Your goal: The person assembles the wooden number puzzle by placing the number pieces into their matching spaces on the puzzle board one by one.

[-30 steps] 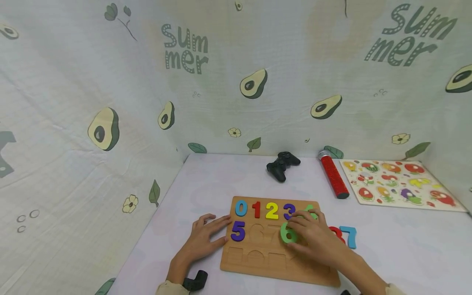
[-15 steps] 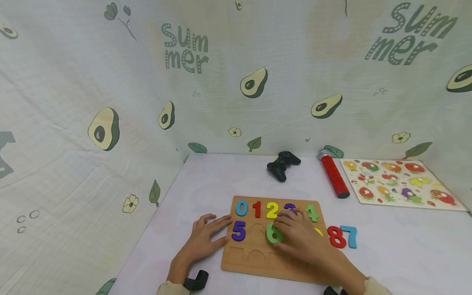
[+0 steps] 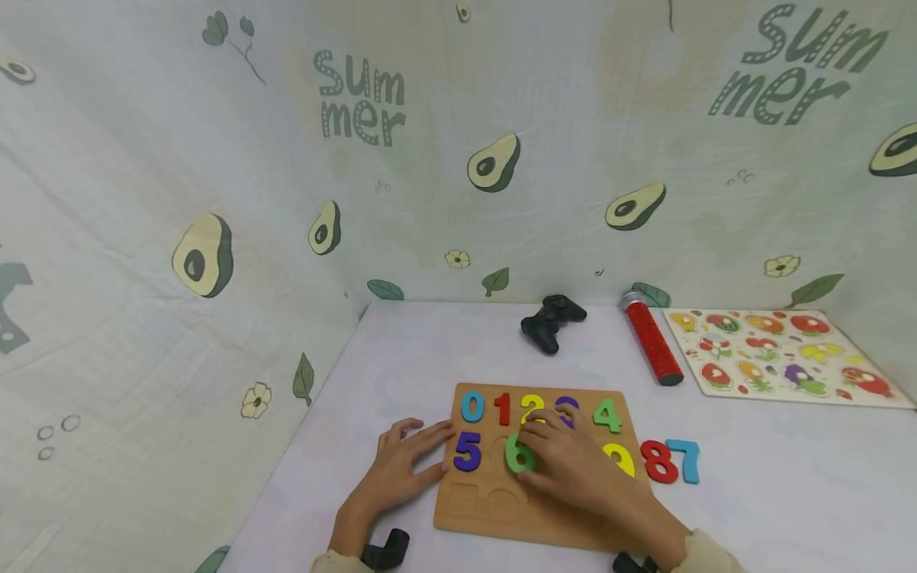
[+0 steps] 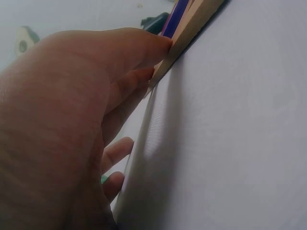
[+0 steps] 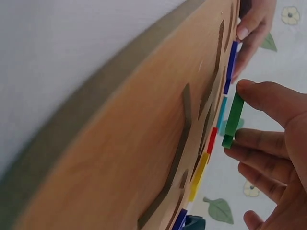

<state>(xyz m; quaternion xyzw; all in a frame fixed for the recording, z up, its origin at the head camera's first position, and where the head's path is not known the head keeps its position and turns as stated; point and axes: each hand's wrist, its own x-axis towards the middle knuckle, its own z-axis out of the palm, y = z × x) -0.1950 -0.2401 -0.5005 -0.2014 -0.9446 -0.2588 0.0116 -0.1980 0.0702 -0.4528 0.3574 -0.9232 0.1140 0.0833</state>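
Observation:
My right hand [image 3: 576, 465] pinches a green number 6 [image 5: 234, 115] between thumb and fingertips. In the right wrist view the 6 is held just off the wooden number puzzle board [image 3: 480, 513], over its second row. My left hand [image 3: 397, 469] lies at the board's left edge, its extended fingers and thumb touching that side. On the board sit a blue 0 [image 3: 473, 407], red 1 [image 3: 503, 409], green 4 [image 3: 607, 415] and purple 5 [image 3: 467, 452]. My right hand partly covers the yellow 2 [image 3: 532, 403], the purple 3 and a yellow 9 [image 3: 620, 458].
A red 8 [image 3: 659, 462] and a blue 7 [image 3: 689, 461] lie on the table just right of the board. Farther back are a black game controller [image 3: 552, 323], a red microphone [image 3: 653, 342] and a fruit picture board [image 3: 788, 354].
My right hand has moved left across the board with the green 6, toward the slot beside the 5. The yellow 9 has come into sight behind it. My left hand stays in place.

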